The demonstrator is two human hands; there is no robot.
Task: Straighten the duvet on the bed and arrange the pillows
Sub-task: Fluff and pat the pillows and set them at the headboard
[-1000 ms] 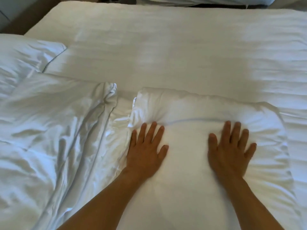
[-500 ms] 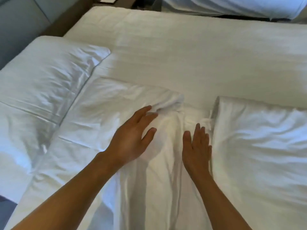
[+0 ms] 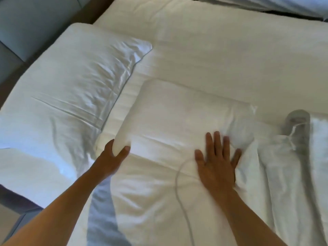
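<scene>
A white pillow [image 3: 177, 121] lies in the middle of the bed. My left hand [image 3: 111, 157] grips its left edge, fingers curled under it and thumb on top. My right hand [image 3: 218, 162] lies flat on the pillow's right part with fingers spread. A larger white pillow [image 3: 71, 82] lies to the left, near the headboard. Another pillow [image 3: 298, 157] shows at the right edge, partly cut off. The white duvet [image 3: 221, 55] stretches smooth across the far side of the bed.
A grey padded headboard [image 3: 26, 23] runs along the left. A second bed's white bedding [image 3: 284, 6] shows at the top right. The bed's edge drops off at the lower left.
The view has swung left. Both hands have moved off the right pillow onto the middle pillow; my left hand now grips its left edge and my right hand presses flat on it.
</scene>
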